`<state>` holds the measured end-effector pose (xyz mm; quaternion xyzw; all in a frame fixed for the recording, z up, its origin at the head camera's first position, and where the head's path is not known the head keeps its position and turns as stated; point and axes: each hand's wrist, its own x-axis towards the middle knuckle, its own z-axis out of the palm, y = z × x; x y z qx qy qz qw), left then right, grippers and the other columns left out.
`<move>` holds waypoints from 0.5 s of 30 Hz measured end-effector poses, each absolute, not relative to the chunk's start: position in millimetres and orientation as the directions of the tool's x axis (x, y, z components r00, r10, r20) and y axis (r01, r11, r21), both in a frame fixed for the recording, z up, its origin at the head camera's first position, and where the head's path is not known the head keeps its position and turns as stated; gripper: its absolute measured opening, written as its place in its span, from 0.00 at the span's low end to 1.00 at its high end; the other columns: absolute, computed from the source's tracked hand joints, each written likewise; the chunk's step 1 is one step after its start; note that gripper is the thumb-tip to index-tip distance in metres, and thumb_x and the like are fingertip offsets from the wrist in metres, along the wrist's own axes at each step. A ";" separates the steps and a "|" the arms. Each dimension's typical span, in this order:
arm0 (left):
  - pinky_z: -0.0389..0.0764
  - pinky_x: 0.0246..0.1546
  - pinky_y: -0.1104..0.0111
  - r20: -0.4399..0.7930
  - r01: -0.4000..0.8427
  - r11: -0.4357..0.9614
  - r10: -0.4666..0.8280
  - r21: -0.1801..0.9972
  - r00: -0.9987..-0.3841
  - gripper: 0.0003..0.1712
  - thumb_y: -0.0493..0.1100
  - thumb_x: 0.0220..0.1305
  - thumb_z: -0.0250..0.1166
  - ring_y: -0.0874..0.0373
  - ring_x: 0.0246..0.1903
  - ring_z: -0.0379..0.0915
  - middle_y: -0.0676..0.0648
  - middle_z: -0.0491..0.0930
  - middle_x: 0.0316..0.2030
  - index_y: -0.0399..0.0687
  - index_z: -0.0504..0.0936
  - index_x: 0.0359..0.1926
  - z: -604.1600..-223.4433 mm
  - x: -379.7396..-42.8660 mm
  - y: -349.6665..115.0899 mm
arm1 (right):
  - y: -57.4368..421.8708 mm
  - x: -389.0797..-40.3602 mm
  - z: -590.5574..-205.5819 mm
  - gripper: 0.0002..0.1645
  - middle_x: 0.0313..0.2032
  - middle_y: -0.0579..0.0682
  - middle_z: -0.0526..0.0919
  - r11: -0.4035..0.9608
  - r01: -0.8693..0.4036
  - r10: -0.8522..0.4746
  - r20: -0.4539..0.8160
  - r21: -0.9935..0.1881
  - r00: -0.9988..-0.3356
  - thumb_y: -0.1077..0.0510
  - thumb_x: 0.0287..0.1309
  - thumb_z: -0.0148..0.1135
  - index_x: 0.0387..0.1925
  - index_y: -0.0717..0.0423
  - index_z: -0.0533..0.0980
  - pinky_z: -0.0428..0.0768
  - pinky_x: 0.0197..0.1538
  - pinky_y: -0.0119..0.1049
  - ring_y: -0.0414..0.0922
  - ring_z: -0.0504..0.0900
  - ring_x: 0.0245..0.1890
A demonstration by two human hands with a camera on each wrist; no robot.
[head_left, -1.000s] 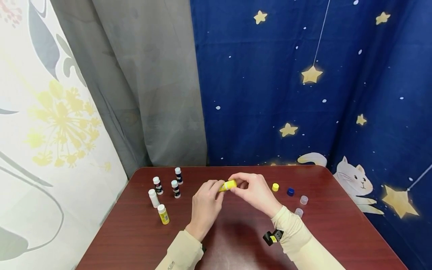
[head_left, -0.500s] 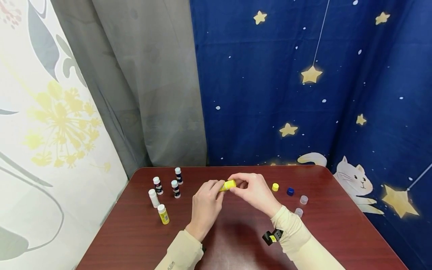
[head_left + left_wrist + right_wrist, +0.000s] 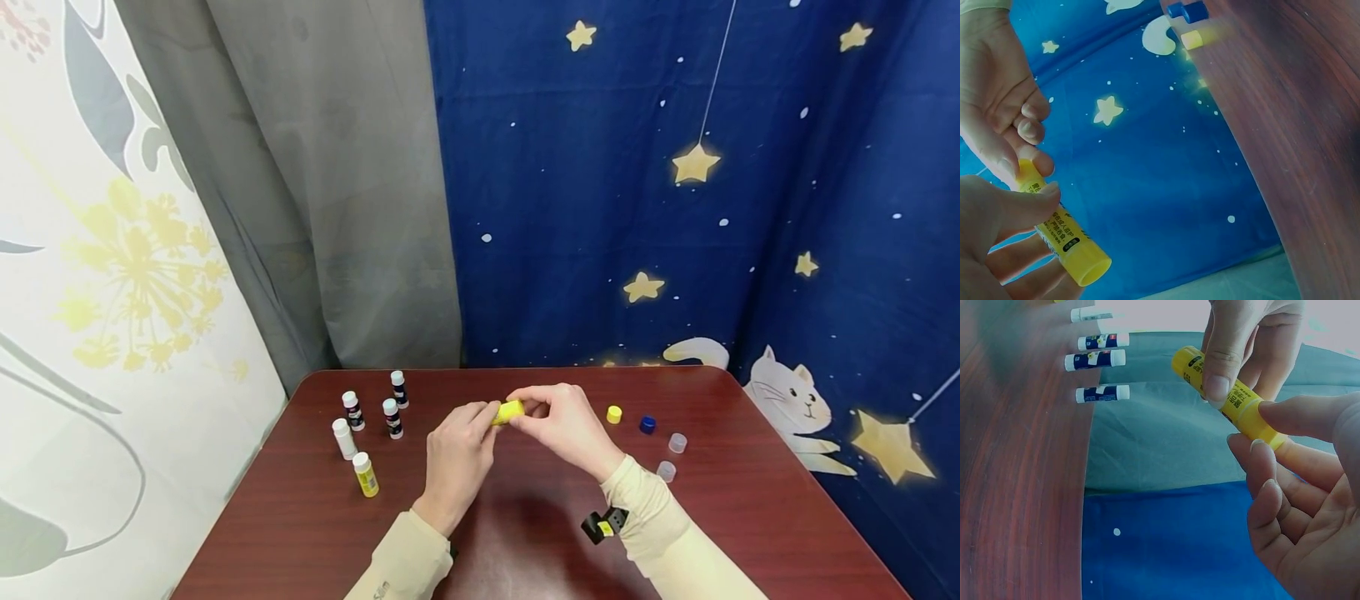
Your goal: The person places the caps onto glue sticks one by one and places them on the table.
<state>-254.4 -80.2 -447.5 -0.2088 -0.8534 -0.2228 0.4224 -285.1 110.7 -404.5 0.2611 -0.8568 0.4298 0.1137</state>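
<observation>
Above the middle of the table, both hands hold one yellow glue stick. Its body carries dark printed writing, plain in the left wrist view on the glue stick. My left hand grips the body, thumb across the label. At the other end, my right hand pinches the yellow cap between thumb and fingers. A thin pale seam shows where cap and body meet in the right wrist view. The stick lies tilted, its base end jutting out past the left thumb.
On the left of the table stand several glue sticks: navy ones with a white cap, a white one and a yellow one. Loose caps lie at right: yellow, blue and two clear caps. Curtains hang behind.
The white band that showed between cap and body one second ago is now covered, as cap and body have come together. Both hands keep nearly the same place.
</observation>
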 end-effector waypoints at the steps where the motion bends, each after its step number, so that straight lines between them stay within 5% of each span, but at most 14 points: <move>1: 0.85 0.39 0.63 0.817 0.544 0.817 0.173 0.194 -0.551 0.25 0.38 0.49 0.81 0.56 0.40 0.82 0.49 0.85 0.41 0.49 0.88 0.51 -447.6 -254.6 -80.2 | 110.5 -285.1 -405.0 0.13 0.29 0.34 0.84 0.496 -0.542 -0.347 0.417 -0.679 -0.840 0.55 0.54 0.77 0.42 0.40 0.86 0.81 0.30 0.35 0.37 0.81 0.26; 15: 0.85 0.37 0.62 0.827 0.536 0.830 0.188 0.154 -0.529 0.23 0.36 0.50 0.80 0.55 0.38 0.83 0.47 0.85 0.40 0.47 0.89 0.50 -453.0 -254.5 -80.4 | 106.7 -282.8 -409.6 0.11 0.29 0.35 0.84 0.491 -0.522 -0.338 0.399 -0.698 -0.852 0.57 0.55 0.76 0.41 0.42 0.87 0.82 0.30 0.35 0.38 0.81 0.25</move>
